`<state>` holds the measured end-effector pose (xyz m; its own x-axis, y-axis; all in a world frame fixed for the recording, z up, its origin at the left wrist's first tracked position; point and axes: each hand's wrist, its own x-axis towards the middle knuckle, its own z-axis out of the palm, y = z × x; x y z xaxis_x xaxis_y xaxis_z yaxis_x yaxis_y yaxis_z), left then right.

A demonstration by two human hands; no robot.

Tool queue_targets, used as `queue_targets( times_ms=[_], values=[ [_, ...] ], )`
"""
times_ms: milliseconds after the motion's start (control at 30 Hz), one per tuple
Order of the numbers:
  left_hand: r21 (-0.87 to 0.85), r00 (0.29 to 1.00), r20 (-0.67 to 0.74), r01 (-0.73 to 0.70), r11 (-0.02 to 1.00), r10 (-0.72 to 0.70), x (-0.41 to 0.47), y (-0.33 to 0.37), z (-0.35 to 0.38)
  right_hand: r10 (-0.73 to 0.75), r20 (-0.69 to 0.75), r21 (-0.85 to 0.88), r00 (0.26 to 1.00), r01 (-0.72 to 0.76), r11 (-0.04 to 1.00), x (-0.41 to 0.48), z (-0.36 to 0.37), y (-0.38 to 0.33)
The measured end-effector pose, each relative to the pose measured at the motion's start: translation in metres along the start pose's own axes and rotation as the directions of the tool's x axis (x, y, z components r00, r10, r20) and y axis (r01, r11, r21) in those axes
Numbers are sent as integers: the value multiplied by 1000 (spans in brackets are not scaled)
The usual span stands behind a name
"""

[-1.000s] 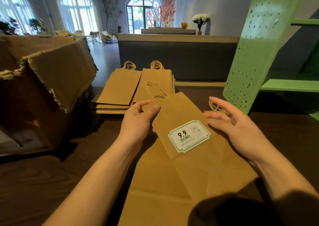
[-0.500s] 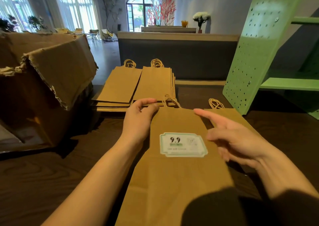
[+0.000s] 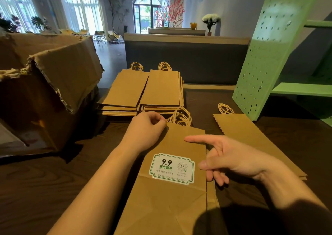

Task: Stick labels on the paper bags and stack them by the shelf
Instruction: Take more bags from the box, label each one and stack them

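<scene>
**Labelled bag flat on the surface, both hands at it**

Labelled bag (image 3: 161, 207): brown kraft paper, lying flat on the dark wood-grain surface (image 3: 36, 190) straight in front of the person, mouth pointing away. Twisted paper-cord handles (image 3: 180, 117) fan out past the top edge. Fold creases of the bottom panel show across the near half. A narrow strip of more brown paper shows along its right edge, lying under it.

Label (image 3: 172, 168): white, landscape, with a green ornate border and notched corners. Bold "9.9" upper left, green characters below, a round emblem at right, small print along the bottom. It sits around mid-bag and looks stuck down flat, slightly skewed.

Left hand (image 3: 145, 129): fingers curled, pinching the bag's top-left corner just beside the handles.

Right hand (image 3: 231, 157): over the bag's right edge, index finger straight and pointing left, thumb out, remaining fingers loosely bent. It holds nothing; cannot tell whether it touches the paper.

Two stacks of plain bags (image 3: 129, 89) lie side by side beyond the labelled bag. A separate flat bag pile (image 3: 251, 139) lies to the right, near the foot of the green perforated shelf (image 3: 265, 55). A torn cardboard box (image 3: 53, 76) stands at left.
</scene>
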<state>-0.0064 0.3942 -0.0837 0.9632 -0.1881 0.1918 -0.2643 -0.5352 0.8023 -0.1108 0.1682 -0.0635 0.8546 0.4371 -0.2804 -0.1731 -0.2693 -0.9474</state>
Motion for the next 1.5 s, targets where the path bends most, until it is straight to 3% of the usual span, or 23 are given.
queue_targets(
  times_ms=[100, 200, 300, 367, 400, 533, 667, 800, 933, 1333, 1500],
  values=[
    [22, 1000, 19, 19, 1000, -20, 1, -2, -1, -28, -31, -13, 999, 28, 1000, -1, -2, 1],
    [-80, 996, 48, 82, 993, -78, 0, -1, 0, -121, -332, -71, 936, 103, 992, 5, -4, 1],
    [-145, 993, 51, 112, 983, -105, -1, 5, 2, -164, -711, -26, 684, 208, 978, 21, -4, 9],
    [-192, 988, 45, 151, 970, -145, 0, 7, 4, -140, -820, 12, 555, 261, 965, 32, 0, 14],
    [-231, 984, 48, 180, 956, -173, 1, 8, 5, -125, -823, 47, 554, 286, 957, 36, 3, 16],
    [-507, 929, 83, 350, 788, -360, -3, 12, 7, -90, -730, 179, 678, 316, 932, 52, 20, 21],
    [-645, 921, 107, 352, 678, -375, -8, 16, 15, -138, -670, 171, 729, 333, 927, 61, 30, 18],
    [-727, 921, 83, 317, 609, -380, -10, 18, 14, -146, -675, 160, 723, 337, 928, 62, 31, 13],
    [-702, 935, 13, 261, 662, -355, -12, 13, 14, -108, -698, 188, 708, 326, 926, 60, 32, 17],
    [-549, 959, -88, 180, 816, -271, -9, 7, 19, -115, -603, 164, 789, 263, 951, 64, 22, 18],
    [-388, 964, -253, -21, 922, -85, -4, 7, 17, -141, -603, 87, 786, 240, 967, 61, 22, 16]
  ],
)
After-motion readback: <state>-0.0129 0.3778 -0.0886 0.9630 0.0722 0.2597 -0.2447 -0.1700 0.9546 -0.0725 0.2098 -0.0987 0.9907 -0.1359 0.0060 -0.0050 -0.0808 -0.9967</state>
